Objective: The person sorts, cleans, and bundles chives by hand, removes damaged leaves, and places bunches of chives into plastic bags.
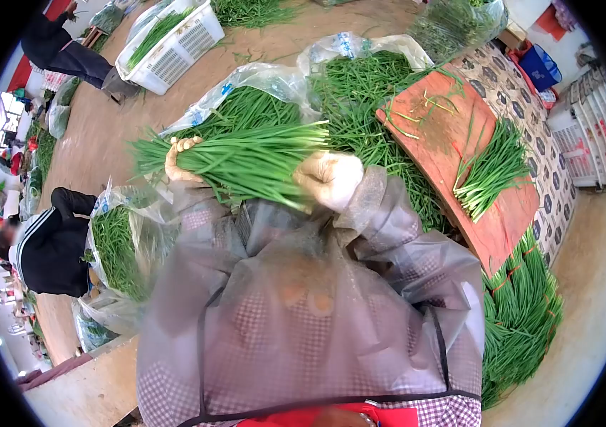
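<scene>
A loose bunch of long green stalks lies crosswise in front of my chest, its pale cut ends to the right. My left hand, in a pale glove, has its fingers wrapped round the leafy part. At the pale end my right hand, also gloved and somewhat blurred, is closed against the stalks. Behind the bunch, a clear plastic bag holds more greens. To the right a reddish board carries a smaller bunch and some scattered stalks.
Tied bundles are heaped at the lower right. Another bag of greens stands at the left beside a seated person. A white crate and a standing person are at the upper left. A blue basket is at the upper right.
</scene>
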`<state>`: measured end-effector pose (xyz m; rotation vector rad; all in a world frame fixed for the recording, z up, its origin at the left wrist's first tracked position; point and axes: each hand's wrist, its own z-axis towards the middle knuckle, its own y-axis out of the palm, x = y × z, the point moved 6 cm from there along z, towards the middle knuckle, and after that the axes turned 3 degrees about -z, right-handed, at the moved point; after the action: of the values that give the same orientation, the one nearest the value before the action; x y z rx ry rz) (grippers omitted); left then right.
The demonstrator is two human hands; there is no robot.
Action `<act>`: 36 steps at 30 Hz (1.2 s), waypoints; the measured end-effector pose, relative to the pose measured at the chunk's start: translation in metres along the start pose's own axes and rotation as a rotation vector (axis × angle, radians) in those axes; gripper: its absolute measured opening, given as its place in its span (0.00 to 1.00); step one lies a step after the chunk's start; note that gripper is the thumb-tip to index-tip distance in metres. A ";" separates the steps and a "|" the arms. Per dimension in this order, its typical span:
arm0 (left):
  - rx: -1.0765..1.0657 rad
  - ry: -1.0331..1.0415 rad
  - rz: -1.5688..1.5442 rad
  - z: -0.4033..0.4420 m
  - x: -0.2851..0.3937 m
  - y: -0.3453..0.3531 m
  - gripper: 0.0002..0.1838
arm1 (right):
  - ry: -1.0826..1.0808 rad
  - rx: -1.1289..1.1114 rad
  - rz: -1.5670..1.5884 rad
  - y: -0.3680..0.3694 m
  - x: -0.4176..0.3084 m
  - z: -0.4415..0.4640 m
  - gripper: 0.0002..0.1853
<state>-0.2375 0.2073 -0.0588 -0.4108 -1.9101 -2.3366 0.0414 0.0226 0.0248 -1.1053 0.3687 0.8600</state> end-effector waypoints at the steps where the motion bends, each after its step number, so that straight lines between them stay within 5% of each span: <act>1: -0.022 -0.019 -0.007 -0.003 -0.003 0.008 0.06 | 0.129 -0.051 0.219 0.003 0.002 -0.001 0.05; 3: 0.002 -0.028 -0.006 -0.007 -0.001 0.013 0.07 | 0.448 -0.129 0.745 0.005 0.011 -0.013 0.06; 4: -0.027 -0.046 -0.037 -0.008 -0.001 0.014 0.07 | 0.410 -0.123 0.853 -0.005 0.013 -0.016 0.07; 7: -0.042 -0.039 -0.063 -0.009 -0.001 0.013 0.07 | 0.740 -0.313 0.879 -0.011 0.058 -0.045 0.12; 9: -0.080 -0.029 -0.081 -0.007 -0.004 0.013 0.07 | 0.692 -0.268 0.580 -0.004 0.083 -0.050 0.12; 11: -0.082 -0.054 -0.093 -0.007 -0.006 0.013 0.08 | 0.343 0.047 0.164 -0.020 0.070 -0.034 0.12; 16: -0.153 -0.028 -0.091 -0.006 -0.009 0.011 0.07 | 0.263 -0.115 -0.111 0.008 0.064 -0.009 0.25; 21: -0.170 -0.043 -0.096 -0.006 -0.006 0.009 0.08 | 0.318 -0.160 -0.027 0.022 0.067 0.001 0.22; 23: -0.139 -0.088 -0.092 -0.005 -0.006 0.004 0.08 | 0.116 -0.031 -0.080 0.022 0.061 0.001 0.15; 29: -0.040 -0.093 -0.069 0.000 -0.004 -0.008 0.09 | -0.034 -0.090 -0.397 0.014 0.042 0.003 0.08; 35: 0.091 -0.030 -0.013 -0.003 -0.006 -0.002 0.09 | -0.039 0.085 -0.329 -0.011 0.069 -0.030 0.10; 36: 0.090 -0.032 -0.013 -0.002 -0.004 -0.005 0.09 | 0.108 0.028 -0.287 -0.016 0.099 -0.046 0.09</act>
<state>-0.2355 0.2064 -0.0645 -0.4302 -2.0291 -2.2551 0.1229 0.0205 -0.0496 -1.1491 0.3013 0.5424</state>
